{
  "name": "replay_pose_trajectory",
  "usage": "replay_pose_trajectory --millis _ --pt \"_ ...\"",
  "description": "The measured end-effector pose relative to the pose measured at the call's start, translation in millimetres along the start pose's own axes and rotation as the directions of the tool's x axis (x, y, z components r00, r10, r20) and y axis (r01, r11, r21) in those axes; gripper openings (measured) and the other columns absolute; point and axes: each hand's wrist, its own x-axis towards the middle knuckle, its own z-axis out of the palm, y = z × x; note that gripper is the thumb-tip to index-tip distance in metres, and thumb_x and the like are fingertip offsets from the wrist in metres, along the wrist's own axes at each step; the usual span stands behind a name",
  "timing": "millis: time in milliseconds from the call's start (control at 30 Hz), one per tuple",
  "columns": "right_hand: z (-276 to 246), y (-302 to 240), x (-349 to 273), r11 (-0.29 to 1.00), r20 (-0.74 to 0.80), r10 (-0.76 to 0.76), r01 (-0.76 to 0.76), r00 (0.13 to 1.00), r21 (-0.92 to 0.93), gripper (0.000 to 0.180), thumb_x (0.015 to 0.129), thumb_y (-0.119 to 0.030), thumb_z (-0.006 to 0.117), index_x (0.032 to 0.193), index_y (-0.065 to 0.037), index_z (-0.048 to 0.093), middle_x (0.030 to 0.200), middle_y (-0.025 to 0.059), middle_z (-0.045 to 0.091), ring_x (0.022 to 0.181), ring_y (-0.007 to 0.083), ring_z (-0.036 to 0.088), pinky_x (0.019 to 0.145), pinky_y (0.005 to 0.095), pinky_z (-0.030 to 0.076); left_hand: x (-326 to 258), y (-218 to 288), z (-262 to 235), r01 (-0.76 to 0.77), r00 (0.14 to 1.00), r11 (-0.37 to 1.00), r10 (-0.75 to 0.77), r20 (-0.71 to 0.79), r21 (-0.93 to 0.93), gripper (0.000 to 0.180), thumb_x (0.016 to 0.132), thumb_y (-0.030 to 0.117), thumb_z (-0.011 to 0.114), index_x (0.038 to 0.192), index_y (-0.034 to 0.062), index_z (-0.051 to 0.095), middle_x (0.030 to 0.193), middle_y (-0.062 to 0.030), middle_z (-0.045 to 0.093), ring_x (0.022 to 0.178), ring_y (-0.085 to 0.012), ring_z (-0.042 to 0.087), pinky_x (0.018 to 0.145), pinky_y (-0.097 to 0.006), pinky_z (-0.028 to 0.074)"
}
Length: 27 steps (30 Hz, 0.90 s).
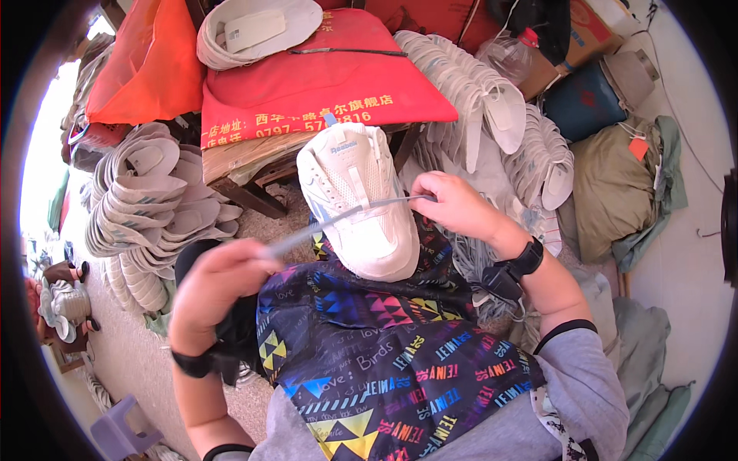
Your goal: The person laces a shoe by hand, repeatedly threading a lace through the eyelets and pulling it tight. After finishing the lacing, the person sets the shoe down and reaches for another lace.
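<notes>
Nearest the camera a dark apron (pixel 384 361) with bright coloured patterns covers the person's lap, giving the white shoe (pixel 361 203) a soft base to rest on, toe toward the person and heel away. The left hand (pixel 219 288), low on the left, is closed in a fist around one end of a pale grey lace (pixel 338 219), held taut, seemingly so it runs straight across the shoe. The right hand (pixel 453 203), wearing a black wristwatch (pixel 526 260), pinches the lace's other end beside the shoe's right edge, fingers closed on it. To the left, stacks of pale insoles (pixel 146 207) stand within reach. Farther off, behind the shoe, a red bag (pixel 323 84) lies on a low table, with more insoles (pixel 492 100) piled to the right and a dark blue can (pixel 584 100) beyond them.
</notes>
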Motion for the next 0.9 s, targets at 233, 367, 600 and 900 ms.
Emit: replay_pose_trajectory --millis 233,367,600,900 --pt "3 90 -29 0.965 0.252 0.262 -0.248 0.932 -0.087 0.016 0.078 -0.016 0.067 0.086 -0.002 0.068 0.077 0.0159 0.064 0.075 0.0290 0.064 0.068 0.0405 0.049 -137 -177 -294 -0.695 0.693 0.132 -0.138 -0.708 -0.707 0.015 0.101 0.008 0.050 0.110 0.0078 0.062 0.081 0.0007 0.048 0.074 -0.0129 0.045 0.073 -0.030 0.037" --pt "4 133 -61 0.801 0.006 0.537 -0.507 0.844 -0.319 0.017 0.079 -0.015 0.066 0.088 -0.001 0.070 0.074 0.0162 0.066 0.074 0.0225 0.067 0.065 0.0370 0.050 -266 -298 -347 -0.362 0.865 0.658 -0.027 -0.501 -0.660 0.020 0.094 0.029 0.061 0.101 0.0107 0.066 0.086 0.0012 0.058 0.075 -0.0163 0.054 0.072 -0.034 0.044" --pt "-27 230 -136 -0.086 0.146 0.896 -0.159 0.420 0.984 0.033 0.086 0.002 0.045 0.118 0.004 0.054 0.101 0.0181 0.066 0.085 0.0286 0.067 0.074 0.0356 0.056 -296 -303 -351 -0.212 0.915 0.938 0.091 -0.393 -0.275 0.027 0.094 0.034 0.057 0.109 0.0117 0.063 0.099 0.0013 0.060 0.086 -0.0181 0.056 0.077 -0.038 0.047" --pt "-144 366 -419 0.124 -0.087 0.991 0.419 -0.106 0.899 0.024 0.086 0.006 0.038 0.108 0.007 0.046 0.089 0.0147 0.054 0.063 0.0206 0.052 0.046 0.0281 0.037 -187 -297 -384 -0.237 0.778 0.957 0.290 -0.558 0.167 0.035 0.097 0.029 0.048 0.127 0.0126 0.055 0.121 0.0014 0.057 0.107 -0.0190 0.056 0.090 -0.045 0.045"
